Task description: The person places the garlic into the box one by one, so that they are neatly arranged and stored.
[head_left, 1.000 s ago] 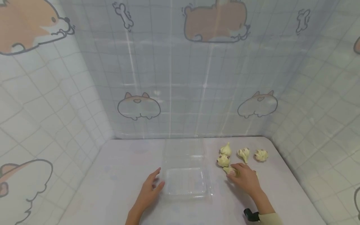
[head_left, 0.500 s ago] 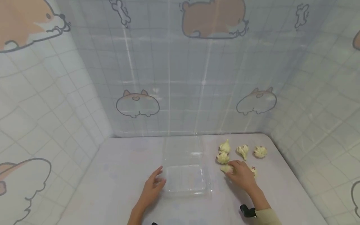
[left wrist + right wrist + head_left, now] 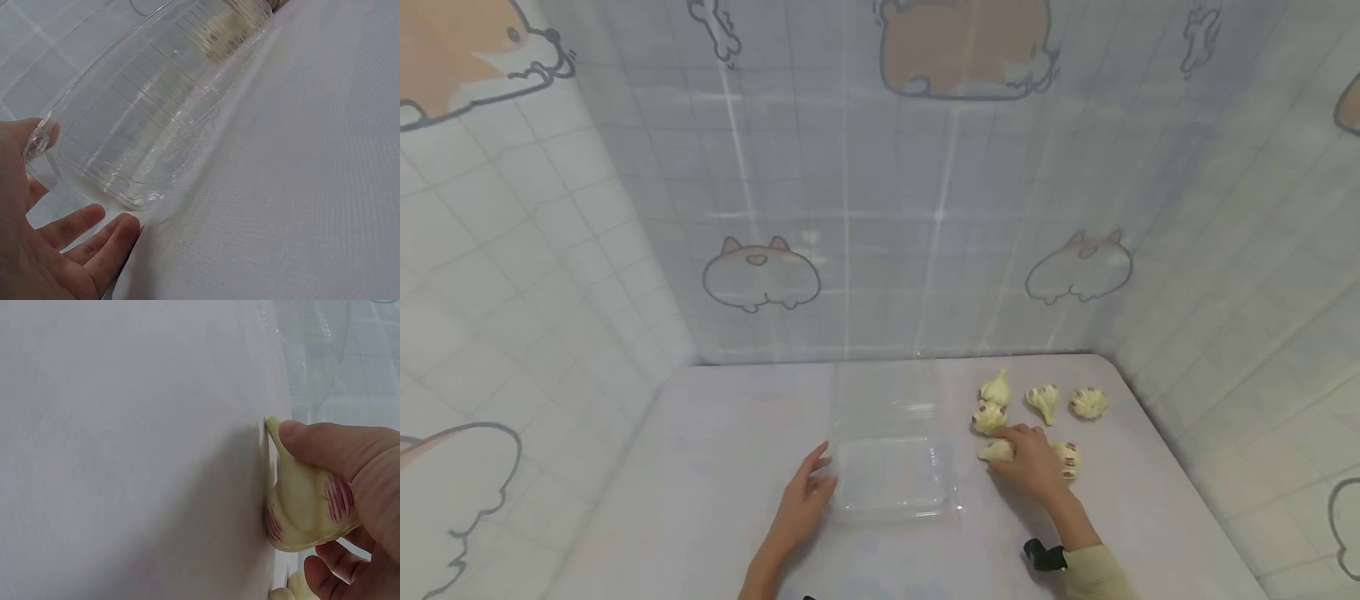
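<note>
Held garlic: a cream garlic bulb with purple streaks and a tapered neck [image 3: 303, 506] sits right of the open, clear plastic, rectangular box [image 3: 891, 475], neck pointing boxward; you can't tell whether it touches the tabletop.
Right grip: your right hand [image 3: 1030, 462] pinches that bulb, thumb laid along the neck.
Left grip: your left hand [image 3: 801, 504] holds nothing, fingers loosely spread just left of the box; its thumb is by the box's corner, contact unclear.
Box lid: the clear, flat plastic lid [image 3: 886, 392] lies back on the box's far side.
Garlic pair: a round cream bulb with purple marks [image 3: 990, 416] and a pale bulb with a raised neck [image 3: 996, 388] are close together, right of the box, level with the lid.
Outer garlic: farther right of the box are a cream bulb with a downward-pointing neck [image 3: 1042, 402], a ribbed, rounded cream bulb [image 3: 1088, 403] and, partly hidden by your hand, a purple-marked cream bulb [image 3: 1067, 460].
Surroundings: a pale tabletop [image 3: 737, 442] lies under the box; a grey, grid-patterned sheet with dog drawings [image 3: 880, 192] stands behind it.
</note>
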`<action>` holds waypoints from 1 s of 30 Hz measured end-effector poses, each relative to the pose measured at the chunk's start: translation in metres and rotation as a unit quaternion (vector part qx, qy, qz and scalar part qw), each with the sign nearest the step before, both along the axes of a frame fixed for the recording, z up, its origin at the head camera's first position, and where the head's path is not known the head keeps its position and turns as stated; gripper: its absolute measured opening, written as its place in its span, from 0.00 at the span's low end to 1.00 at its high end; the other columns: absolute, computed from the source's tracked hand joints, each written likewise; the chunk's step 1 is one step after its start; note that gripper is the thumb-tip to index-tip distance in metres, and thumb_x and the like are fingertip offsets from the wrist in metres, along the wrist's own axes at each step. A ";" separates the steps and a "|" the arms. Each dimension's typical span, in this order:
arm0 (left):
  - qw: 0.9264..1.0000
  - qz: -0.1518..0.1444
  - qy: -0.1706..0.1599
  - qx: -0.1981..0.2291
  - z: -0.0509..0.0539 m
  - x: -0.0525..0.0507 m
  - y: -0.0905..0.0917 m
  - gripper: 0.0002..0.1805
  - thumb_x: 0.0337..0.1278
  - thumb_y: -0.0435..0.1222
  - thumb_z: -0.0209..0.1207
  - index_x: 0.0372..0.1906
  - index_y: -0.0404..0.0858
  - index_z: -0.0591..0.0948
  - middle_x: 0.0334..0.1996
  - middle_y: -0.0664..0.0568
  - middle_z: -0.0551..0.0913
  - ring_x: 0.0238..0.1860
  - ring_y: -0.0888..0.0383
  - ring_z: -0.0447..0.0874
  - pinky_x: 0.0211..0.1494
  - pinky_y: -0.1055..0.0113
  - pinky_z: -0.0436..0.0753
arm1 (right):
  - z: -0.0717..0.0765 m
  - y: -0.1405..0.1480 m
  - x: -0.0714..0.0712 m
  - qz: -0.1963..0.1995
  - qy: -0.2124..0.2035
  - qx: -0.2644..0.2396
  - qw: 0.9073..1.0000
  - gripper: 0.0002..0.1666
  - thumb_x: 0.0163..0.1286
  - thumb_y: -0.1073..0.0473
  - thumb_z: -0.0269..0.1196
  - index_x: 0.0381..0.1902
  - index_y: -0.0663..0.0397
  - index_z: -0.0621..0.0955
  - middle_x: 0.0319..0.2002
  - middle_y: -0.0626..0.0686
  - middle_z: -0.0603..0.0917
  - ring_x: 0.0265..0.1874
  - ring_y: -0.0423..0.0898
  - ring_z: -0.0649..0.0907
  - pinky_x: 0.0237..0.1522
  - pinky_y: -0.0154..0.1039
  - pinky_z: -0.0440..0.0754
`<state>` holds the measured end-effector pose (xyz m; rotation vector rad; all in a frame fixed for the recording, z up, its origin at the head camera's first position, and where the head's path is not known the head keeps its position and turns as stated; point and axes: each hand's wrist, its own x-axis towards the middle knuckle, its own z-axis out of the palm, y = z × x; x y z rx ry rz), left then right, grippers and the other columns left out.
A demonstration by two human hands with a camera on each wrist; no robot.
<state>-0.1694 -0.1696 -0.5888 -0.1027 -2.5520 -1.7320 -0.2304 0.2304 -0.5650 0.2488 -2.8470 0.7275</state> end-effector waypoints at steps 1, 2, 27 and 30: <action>1.000 0.002 -0.005 0.002 0.004 0.002 0.000 0.32 0.68 0.39 0.58 0.73 0.47 0.62 0.61 0.43 0.74 0.54 0.47 0.79 0.49 0.58 0.79 | 0.000 -0.002 0.000 0.001 -0.005 -0.007 1.000 0.27 0.46 0.54 0.77 0.48 0.51 0.85 0.46 0.55 0.83 0.43 0.53 0.77 0.41 0.51 0.76; 1.000 0.002 -0.007 0.003 0.005 0.003 0.000 0.32 0.67 0.40 0.58 0.73 0.48 0.63 0.61 0.43 0.74 0.55 0.47 0.79 0.50 0.57 0.79 | -0.001 -0.003 0.000 0.000 -0.012 -0.013 1.000 0.27 0.47 0.54 0.77 0.48 0.51 0.85 0.46 0.54 0.83 0.44 0.53 0.77 0.42 0.51 0.76; 0.999 -0.005 -0.001 0.037 0.002 -0.001 0.000 0.31 0.68 0.34 0.57 0.73 0.43 0.62 0.59 0.38 0.74 0.46 0.47 0.82 0.37 0.68 0.78 | 0.022 -0.017 0.001 0.021 0.017 -0.141 0.990 0.20 0.57 0.54 0.73 0.47 0.52 0.85 0.42 0.51 0.81 0.38 0.46 0.78 0.39 0.45 0.74; 0.999 -0.003 -0.005 0.031 0.002 -0.001 0.000 0.31 0.68 0.35 0.57 0.73 0.45 0.63 0.59 0.38 0.74 0.45 0.49 0.82 0.37 0.68 0.77 | 0.029 -0.022 0.001 0.039 0.041 -0.155 0.986 0.19 0.57 0.55 0.73 0.46 0.53 0.86 0.42 0.51 0.81 0.37 0.45 0.78 0.37 0.43 0.74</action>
